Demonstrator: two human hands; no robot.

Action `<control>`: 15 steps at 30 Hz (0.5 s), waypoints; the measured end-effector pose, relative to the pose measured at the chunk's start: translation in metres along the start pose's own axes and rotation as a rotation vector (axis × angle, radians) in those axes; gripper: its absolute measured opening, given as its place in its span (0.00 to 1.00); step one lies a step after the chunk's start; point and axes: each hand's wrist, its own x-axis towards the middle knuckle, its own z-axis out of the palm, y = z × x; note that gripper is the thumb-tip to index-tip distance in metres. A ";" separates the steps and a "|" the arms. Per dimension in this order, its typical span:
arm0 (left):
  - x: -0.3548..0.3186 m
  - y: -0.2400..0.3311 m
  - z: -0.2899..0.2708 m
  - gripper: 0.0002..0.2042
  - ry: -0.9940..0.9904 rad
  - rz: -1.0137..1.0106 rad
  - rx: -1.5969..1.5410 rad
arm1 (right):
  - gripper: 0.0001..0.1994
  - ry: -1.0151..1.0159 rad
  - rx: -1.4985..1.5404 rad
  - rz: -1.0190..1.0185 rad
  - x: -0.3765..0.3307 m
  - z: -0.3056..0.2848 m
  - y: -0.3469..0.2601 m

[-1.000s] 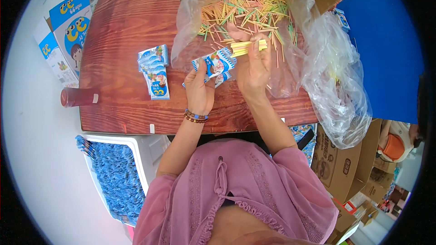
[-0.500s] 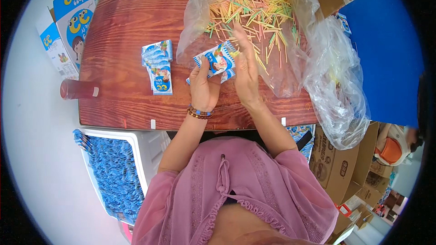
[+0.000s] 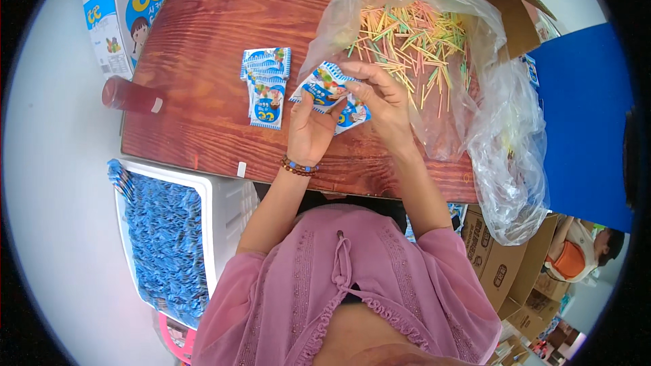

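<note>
My left hand (image 3: 308, 129) holds a small blue and white packet (image 3: 324, 85) over the wooden table (image 3: 203, 61). My right hand (image 3: 381, 98) pinches the same packet from the right, with another packet (image 3: 352, 114) showing under its fingers. A small stack of the same packets (image 3: 266, 85) lies on the table just left of my hands. Right behind my hands, a clear plastic bag (image 3: 434, 47) lies open, full of thin yellow, green and pink sticks (image 3: 413, 41).
A white bin (image 3: 224, 210) packed with blue packets (image 3: 166, 237) stands at the table's near left. A red cylinder (image 3: 130, 97) lies at the left edge. Printed cartons (image 3: 139, 7) stand far left. Cardboard boxes (image 3: 502, 271) and a blue panel (image 3: 583, 122) are on the right.
My right hand has come back from the sticks in the bag onto the packet that my left hand holds. The stack of packets on the table has not moved.
</note>
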 end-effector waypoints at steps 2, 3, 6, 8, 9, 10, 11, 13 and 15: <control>0.000 0.007 -0.005 0.18 0.023 0.014 -0.009 | 0.16 -0.001 0.027 0.072 0.005 0.003 0.010; -0.001 0.010 -0.007 0.17 0.044 0.022 -0.017 | 0.16 0.015 -0.045 0.054 0.005 0.005 0.019; -0.004 0.014 -0.013 0.17 0.049 0.047 -0.041 | 0.12 0.026 -0.188 0.002 0.012 0.014 0.018; -0.009 0.022 -0.015 0.14 0.034 0.046 -0.003 | 0.08 -0.054 -0.102 0.198 0.017 0.017 0.020; -0.013 0.026 -0.014 0.14 0.041 0.054 0.000 | 0.05 -0.010 -0.108 0.156 0.016 0.023 0.022; -0.017 0.031 -0.011 0.13 0.099 0.089 0.102 | 0.05 -0.019 -0.102 0.161 0.017 0.025 0.023; -0.020 0.036 -0.009 0.12 0.158 0.124 0.206 | 0.05 -0.055 -0.134 0.166 0.019 0.027 0.024; -0.023 0.045 -0.010 0.12 0.232 0.153 0.197 | 0.05 -0.084 -0.102 0.215 0.022 0.033 0.031; -0.031 0.050 -0.022 0.13 0.361 0.220 0.303 | 0.05 -0.128 -0.188 0.265 0.022 0.038 0.048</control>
